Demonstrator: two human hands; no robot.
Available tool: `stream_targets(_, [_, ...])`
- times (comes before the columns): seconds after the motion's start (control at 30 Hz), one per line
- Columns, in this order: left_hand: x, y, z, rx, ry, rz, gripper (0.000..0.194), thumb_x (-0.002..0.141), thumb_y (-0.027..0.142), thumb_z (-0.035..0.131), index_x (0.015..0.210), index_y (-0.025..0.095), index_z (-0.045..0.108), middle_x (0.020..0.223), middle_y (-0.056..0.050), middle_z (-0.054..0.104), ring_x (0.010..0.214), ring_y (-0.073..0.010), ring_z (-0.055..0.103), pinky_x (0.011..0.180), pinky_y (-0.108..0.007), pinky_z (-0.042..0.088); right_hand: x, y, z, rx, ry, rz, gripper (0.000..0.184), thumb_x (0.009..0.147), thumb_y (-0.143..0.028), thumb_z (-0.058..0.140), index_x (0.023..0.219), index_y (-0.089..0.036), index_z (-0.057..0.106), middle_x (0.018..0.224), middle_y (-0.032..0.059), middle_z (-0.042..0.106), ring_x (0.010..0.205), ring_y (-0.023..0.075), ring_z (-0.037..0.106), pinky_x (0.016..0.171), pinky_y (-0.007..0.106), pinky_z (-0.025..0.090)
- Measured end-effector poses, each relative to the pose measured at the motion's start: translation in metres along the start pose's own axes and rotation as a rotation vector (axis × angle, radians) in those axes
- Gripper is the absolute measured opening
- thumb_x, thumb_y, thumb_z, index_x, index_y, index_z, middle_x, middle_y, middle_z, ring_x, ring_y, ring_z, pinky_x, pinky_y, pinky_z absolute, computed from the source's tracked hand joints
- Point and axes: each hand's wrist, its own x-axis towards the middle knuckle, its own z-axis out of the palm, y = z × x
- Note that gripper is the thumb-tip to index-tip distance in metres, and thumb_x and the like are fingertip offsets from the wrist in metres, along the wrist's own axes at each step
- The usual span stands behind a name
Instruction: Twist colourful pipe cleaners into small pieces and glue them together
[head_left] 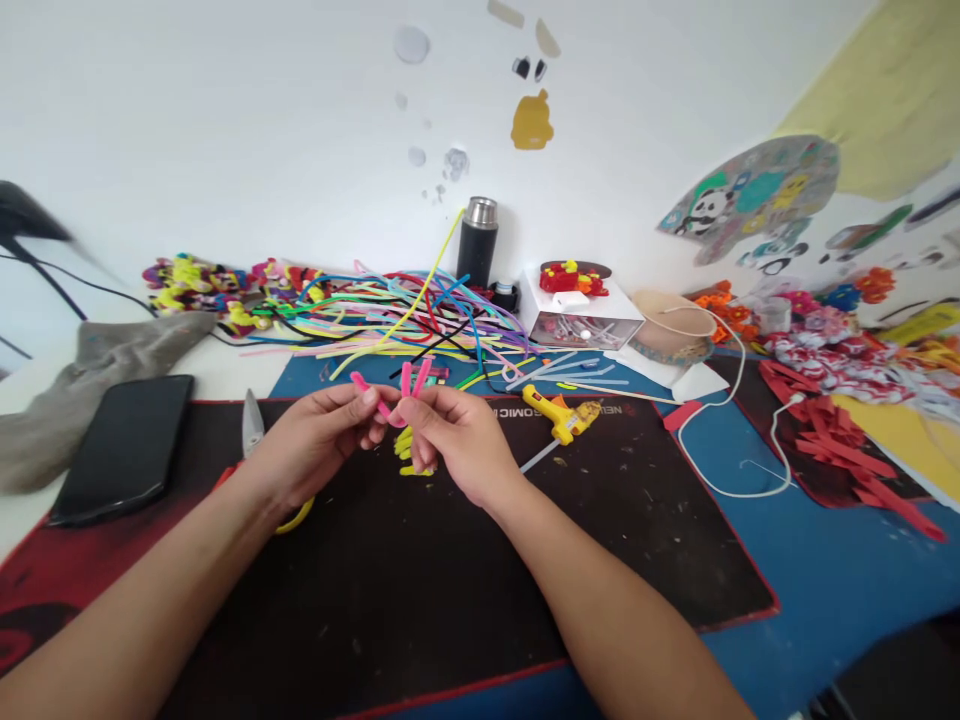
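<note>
Between both hands, above the black mat (450, 590), is a pink pipe cleaner (416, 378) bent into several upright prongs. My left hand (322, 430) pinches its left end between thumb and fingers. With thumb and forefinger, my right hand (461, 440) grips the bent part; the fingers hide some of it. Yellow pipe cleaner pieces (405, 452) lie on the mat just behind the hands. Scissors (253, 425) with red and yellow handles rest partly hidden under my left forearm. A yellow glue gun (562, 415) lies to the right of my right hand.
Many coloured pipe cleaners (405, 315) lie heaped at the back, before a black thermos (478, 245). A black phone (124, 450) and grey cloth (112, 370) are at the left. A white box (581, 310), white cable (686, 450) and red strips (840, 440) are at the right.
</note>
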Motion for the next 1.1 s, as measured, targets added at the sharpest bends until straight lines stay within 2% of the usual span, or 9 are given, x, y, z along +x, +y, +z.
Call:
stream_targets(0.13, [0.001, 0.000, -0.004, 0.032, 0.003, 0.053, 0.034, 0.067, 0.039, 0.100, 0.082, 0.013, 0.084, 0.072, -0.007, 0.074, 0.061, -0.0121, 0.061, 0.056, -0.019, 0.052, 0.000, 0.004, -0.002, -0.012, -0.038, 0.043, 0.045, 0.083, -0.064, 0.078, 0.081, -0.020, 0.069, 0.050, -0.0082, 0.052, 0.044, 0.0104, 0.052, 0.048, 0.025, 0.038])
stream_targets(0.3, [-0.003, 0.003, -0.003, 0.114, 0.003, 0.075, 0.036, 0.066, 0.044, 0.099, 0.071, 0.013, 0.081, 0.062, -0.005, 0.069, 0.058, -0.0110, 0.058, 0.055, -0.018, 0.048, -0.001, 0.004, -0.002, 0.003, -0.108, 0.143, 0.044, 0.083, -0.062, 0.080, 0.079, -0.020, 0.068, 0.047, -0.0095, 0.047, 0.044, 0.0101, 0.051, 0.048, 0.025, 0.037])
stream_targets(0.4, [-0.004, 0.002, -0.004, 0.140, -0.013, 0.061, 0.037, 0.066, 0.044, 0.099, 0.069, 0.012, 0.081, 0.062, -0.005, 0.068, 0.058, -0.0118, 0.058, 0.056, -0.019, 0.048, -0.001, 0.004, -0.002, 0.017, -0.116, 0.137, 0.044, 0.083, -0.061, 0.081, 0.077, -0.020, 0.068, 0.046, -0.0099, 0.045, 0.043, 0.0097, 0.049, 0.047, 0.025, 0.035])
stream_targets(0.6, [-0.003, -0.003, -0.012, 0.180, -0.065, 0.077, 0.029, 0.075, 0.038, 0.094, 0.075, 0.012, 0.082, 0.070, -0.007, 0.071, 0.064, -0.0132, 0.059, 0.059, -0.020, 0.049, 0.000, 0.008, -0.005, 0.031, -0.112, 0.116, 0.043, 0.085, -0.061, 0.079, 0.080, -0.020, 0.070, 0.049, -0.0093, 0.046, 0.045, 0.0099, 0.050, 0.048, 0.025, 0.035])
stream_targets(0.87, [-0.003, -0.003, -0.009, 0.182, -0.028, 0.053, 0.034, 0.063, 0.043, 0.101, 0.071, 0.015, 0.083, 0.063, -0.006, 0.072, 0.056, -0.0112, 0.058, 0.051, -0.017, 0.048, -0.001, 0.004, -0.002, 0.044, -0.118, 0.132, 0.046, 0.081, -0.063, 0.081, 0.074, -0.020, 0.066, 0.048, -0.0097, 0.047, 0.045, 0.0096, 0.051, 0.047, 0.024, 0.036])
stream_targets(1.1, [-0.006, -0.001, -0.002, 0.086, 0.003, -0.018, 0.044, 0.055, 0.041, 0.105, 0.089, 0.018, 0.088, 0.065, -0.007, 0.075, 0.054, -0.0108, 0.062, 0.050, -0.016, 0.051, -0.001, 0.006, -0.001, 0.070, -0.134, 0.138, 0.051, 0.077, -0.066, 0.083, 0.071, -0.021, 0.059, 0.048, -0.0099, 0.047, 0.044, 0.0097, 0.050, 0.045, 0.024, 0.034])
